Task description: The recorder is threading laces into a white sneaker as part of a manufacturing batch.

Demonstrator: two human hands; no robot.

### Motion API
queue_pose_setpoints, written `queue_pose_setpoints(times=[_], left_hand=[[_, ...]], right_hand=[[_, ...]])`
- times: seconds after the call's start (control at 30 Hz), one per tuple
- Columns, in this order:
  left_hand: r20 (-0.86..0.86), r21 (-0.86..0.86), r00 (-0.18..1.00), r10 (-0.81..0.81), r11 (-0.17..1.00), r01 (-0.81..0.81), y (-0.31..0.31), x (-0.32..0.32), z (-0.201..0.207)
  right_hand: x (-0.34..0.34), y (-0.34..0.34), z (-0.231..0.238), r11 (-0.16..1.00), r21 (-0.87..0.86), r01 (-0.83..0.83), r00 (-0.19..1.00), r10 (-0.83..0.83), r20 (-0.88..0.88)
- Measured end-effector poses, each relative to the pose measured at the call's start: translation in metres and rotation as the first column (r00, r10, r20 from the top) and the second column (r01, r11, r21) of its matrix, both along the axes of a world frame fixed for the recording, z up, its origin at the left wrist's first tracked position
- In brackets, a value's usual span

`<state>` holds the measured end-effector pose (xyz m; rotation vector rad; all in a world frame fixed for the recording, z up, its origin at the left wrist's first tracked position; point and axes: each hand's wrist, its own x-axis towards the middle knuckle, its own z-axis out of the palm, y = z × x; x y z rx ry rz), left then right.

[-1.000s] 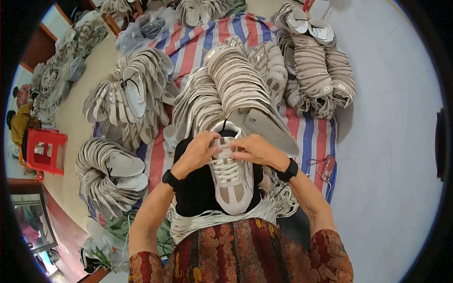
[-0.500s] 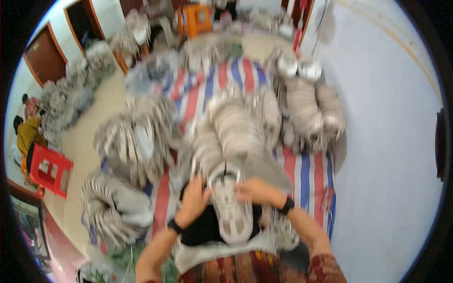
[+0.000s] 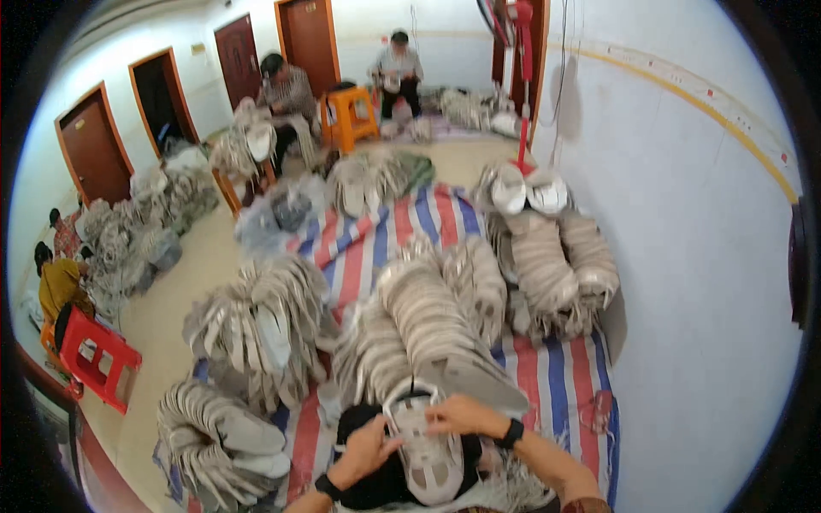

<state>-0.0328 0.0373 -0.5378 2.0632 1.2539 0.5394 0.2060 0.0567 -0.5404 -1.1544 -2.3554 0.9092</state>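
Observation:
A pale beige shoe upper (image 3: 434, 479) with cut-out openings lies over a black cloth (image 3: 376, 487) in front of me, its toe end toward me. At its left edge is my left hand (image 3: 366, 451), thumb and fingers closed on the rim. From the other side my right hand (image 3: 469, 417) reaches across, with its fingertips gripping the upper near the opening. Any small tool or thread between the fingers is too fine to make out. Just beyond the hands, long stacked rows of similar shoe uppers (image 3: 428, 308) lean away from me.
More stacks lie on the left (image 3: 256, 329) and right (image 3: 547, 269) of a striped plastic sheet (image 3: 359, 265). A red stool (image 3: 98, 359) stands far left, an orange stool (image 3: 351, 120) at the back. Several people sit working farther off. A white wall (image 3: 693, 282) bounds the right.
My view has tilted upward, so everything sits lower in the picture and the people at the back show. Both hands stay at the shoe upper, the left one's fingers now drawn closer together.

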Motion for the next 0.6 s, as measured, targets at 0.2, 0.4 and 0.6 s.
queue_pose_setpoints(times=[0.2,0.4,0.6], left_hand=[[-0.171,0.164,0.974,-0.148,0.970,0.177,-0.003,0.007,-0.008],[-0.136,0.222,0.985,-0.104,0.966,0.132,-0.007,0.001,-0.016],[0.403,-0.424,0.913,0.062,0.897,0.126,0.001,-0.019,-0.008]], right_hand=[[-0.006,-0.012,0.003,0.992,0.052,0.117,0.993,-0.118,0.010],[-0.005,-0.005,0.005,0.999,0.011,0.037,0.999,-0.037,-0.002],[0.010,-0.008,0.017,0.922,-0.386,0.028,0.959,-0.133,-0.249]])
